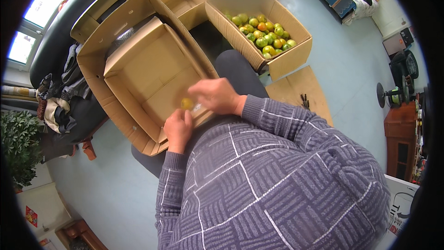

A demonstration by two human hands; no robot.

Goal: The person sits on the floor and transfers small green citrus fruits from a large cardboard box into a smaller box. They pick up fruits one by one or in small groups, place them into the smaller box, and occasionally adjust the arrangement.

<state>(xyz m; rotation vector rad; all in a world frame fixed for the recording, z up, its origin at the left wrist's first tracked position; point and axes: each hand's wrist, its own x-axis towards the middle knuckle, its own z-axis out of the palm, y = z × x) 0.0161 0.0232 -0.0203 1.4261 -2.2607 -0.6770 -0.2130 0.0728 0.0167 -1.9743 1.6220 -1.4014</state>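
One tomato (187,103) between left hand (177,130) and right hand (213,95); cannot tell if either's fingers (188,117) grip it. Beneath fingers, one box (155,62); beyond, over a dozen tomatoes (262,41).

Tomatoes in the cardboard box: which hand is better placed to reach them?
Probably the right hand: it is nearer the tomatoes; the left hand is farther off, beside one yellowish tomato.

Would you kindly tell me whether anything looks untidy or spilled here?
The clothes at left look untidy, heaped in a jumble on the dark sofa; I see no spilled tomatoes.
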